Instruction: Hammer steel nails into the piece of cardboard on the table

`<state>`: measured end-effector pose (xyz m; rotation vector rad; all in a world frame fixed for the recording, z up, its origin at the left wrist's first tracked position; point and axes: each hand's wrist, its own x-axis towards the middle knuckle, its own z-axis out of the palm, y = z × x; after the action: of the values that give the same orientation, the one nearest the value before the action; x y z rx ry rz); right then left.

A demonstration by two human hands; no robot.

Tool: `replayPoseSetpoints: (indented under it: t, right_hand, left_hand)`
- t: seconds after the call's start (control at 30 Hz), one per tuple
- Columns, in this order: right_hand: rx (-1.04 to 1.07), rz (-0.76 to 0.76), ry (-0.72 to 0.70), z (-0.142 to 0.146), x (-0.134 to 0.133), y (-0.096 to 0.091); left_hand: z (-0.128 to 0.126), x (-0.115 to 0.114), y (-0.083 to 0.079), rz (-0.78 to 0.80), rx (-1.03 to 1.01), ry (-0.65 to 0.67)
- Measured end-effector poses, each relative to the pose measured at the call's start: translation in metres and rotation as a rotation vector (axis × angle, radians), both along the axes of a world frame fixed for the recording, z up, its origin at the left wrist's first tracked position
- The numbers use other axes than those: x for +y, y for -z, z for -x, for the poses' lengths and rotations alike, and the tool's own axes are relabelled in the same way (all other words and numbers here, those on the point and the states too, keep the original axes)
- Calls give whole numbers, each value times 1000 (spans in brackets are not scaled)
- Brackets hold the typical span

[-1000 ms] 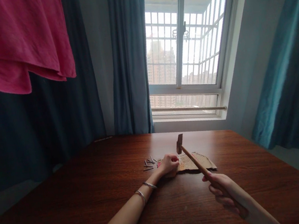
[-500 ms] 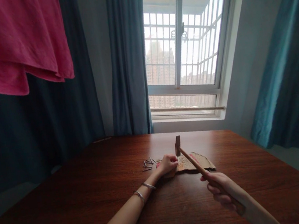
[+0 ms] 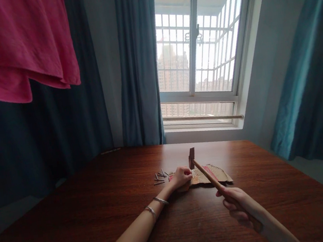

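Note:
My right hand [image 3: 239, 206] is wrapped round the wooden handle of a hammer [image 3: 206, 174]. The hammer's metal head is just above the fingertips of my left hand [image 3: 183, 176], at the top of a thin nail [image 3: 191, 171]. That nail stands upright, pinched between my left thumb and finger; its lower end is too small to make out. Under the left hand lies a flat, torn-edged piece of cardboard [image 3: 223, 176] with red printing and many small dots. Several loose nails [image 3: 159, 183] are scattered on the table left of the hand.
Everything rests on a dark brown wooden table [image 3: 100, 201]. Beyond its far edge are a blue curtain [image 3: 139, 68] and a barred window [image 3: 195, 64]. Another curtain [image 3: 302, 77] hangs at the right. Pink cloth [image 3: 19, 49] hangs at the upper left.
The hammer head has come down very slightly toward the nail, and my right hand has shifted a little left. My left hand stays in place.

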<state>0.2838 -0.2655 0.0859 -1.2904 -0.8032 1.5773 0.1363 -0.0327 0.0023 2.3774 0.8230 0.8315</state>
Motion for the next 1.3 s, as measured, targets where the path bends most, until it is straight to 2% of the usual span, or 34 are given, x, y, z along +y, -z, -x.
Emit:
replayPoseSetpoints:
  t: [0.5,0.87,1.13,1.3]
  right_hand:
    - [65,-50,29,-4,4,6]
    - [55,-76,139,-10,33,26]
    - [39,-97,151,-3,35,20]
    - [38,-72,103,2,30,10]
  left_hand:
    - [-1,5,5,6,18,-16]
    - [4,21,-2,90,27,-3]
    - [1,30,0,91,1,-8]
    - [3,30,1,84,2,20]
